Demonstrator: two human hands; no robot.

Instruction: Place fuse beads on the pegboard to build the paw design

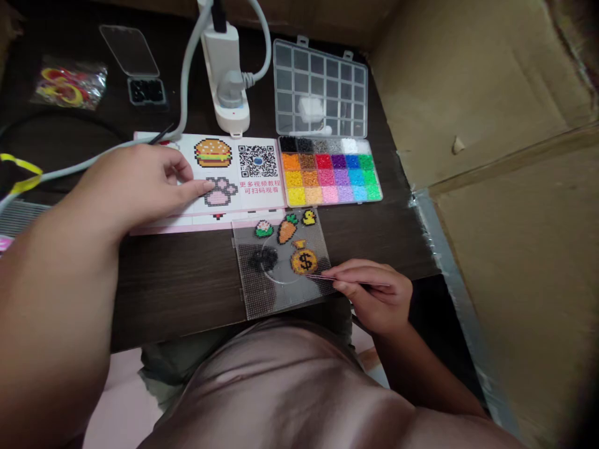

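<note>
Now, my right grip [374,293] pinched tweezers [325,278] pointing left, tips just below the bead money bag [304,259]; my left grip [140,184] lay spread, farther off.

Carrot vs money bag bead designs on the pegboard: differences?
The carrot is orange with a green top, while the money bag is golden with a dark dollar sign. The carrot is narrow and slanted; the money bag is rounder and broader. The money bag lies nearer the tweezers in the right hand than the carrot does. Both are bead figures on the clear pegboard.
</note>
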